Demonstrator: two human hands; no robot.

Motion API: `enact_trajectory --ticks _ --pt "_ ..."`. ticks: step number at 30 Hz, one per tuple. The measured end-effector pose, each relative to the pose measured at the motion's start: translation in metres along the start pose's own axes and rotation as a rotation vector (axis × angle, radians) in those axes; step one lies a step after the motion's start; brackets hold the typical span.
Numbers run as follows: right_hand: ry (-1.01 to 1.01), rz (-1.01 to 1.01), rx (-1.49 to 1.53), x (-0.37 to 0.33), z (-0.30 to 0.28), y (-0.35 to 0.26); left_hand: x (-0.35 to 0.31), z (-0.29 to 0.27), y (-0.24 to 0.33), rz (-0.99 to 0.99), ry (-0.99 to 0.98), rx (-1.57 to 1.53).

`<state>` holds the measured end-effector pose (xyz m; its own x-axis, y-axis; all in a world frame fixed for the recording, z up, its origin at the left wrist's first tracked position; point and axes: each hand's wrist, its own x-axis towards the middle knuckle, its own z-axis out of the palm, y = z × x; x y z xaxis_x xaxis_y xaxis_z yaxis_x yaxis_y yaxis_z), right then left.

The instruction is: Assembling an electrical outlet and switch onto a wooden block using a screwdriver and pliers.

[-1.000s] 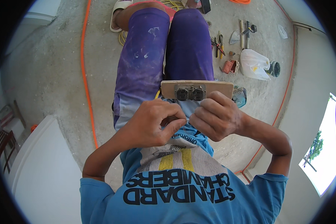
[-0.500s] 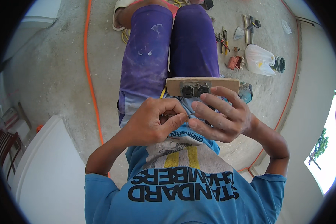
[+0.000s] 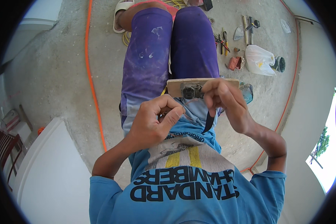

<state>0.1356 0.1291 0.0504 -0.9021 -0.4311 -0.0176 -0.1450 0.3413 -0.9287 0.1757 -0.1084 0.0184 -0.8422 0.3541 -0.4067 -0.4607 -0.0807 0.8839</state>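
Observation:
A small wooden board (image 3: 175, 86) with two dark socket modules (image 3: 190, 91) lies across my lap, on purple trousers. My right hand (image 3: 229, 104) is at the board's front edge, its fingertips pinched on a thin wire (image 3: 190, 102) beside the modules. My left hand (image 3: 155, 120) sits lower and to the left, thumb and fingers closed on the other end of the thin wires. The wires' ends are hidden inside both hands. A teal object (image 3: 247, 92) shows under the board's right end.
An orange cable (image 3: 91, 86) runs along the concrete floor on the left and another curves along the right wall. Pliers (image 3: 222, 39), hand tools, an orange box (image 3: 234, 62) and a white plastic bag (image 3: 259, 59) lie at upper right. A white panel (image 3: 44, 175) stands lower left.
My hands have come apart: the right one rose to the board's modules, the left one dropped back toward my body with the wire pinched.

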Motion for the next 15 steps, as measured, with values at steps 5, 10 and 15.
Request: enact_trajectory --ticks 5,10,15 --pt "-0.024 -0.769 -0.785 -0.004 0.005 0.003 0.001 -0.001 0.0 -0.074 -0.028 -0.171" --pt "-0.004 -0.825 -0.832 -0.002 0.02 0.011 0.002 0.006 -0.004 -0.04 -0.019 -0.339" --pt "0.021 -0.739 -0.778 0.01 0.022 0.006 -0.002 0.018 -0.011 0.102 0.088 -0.15"
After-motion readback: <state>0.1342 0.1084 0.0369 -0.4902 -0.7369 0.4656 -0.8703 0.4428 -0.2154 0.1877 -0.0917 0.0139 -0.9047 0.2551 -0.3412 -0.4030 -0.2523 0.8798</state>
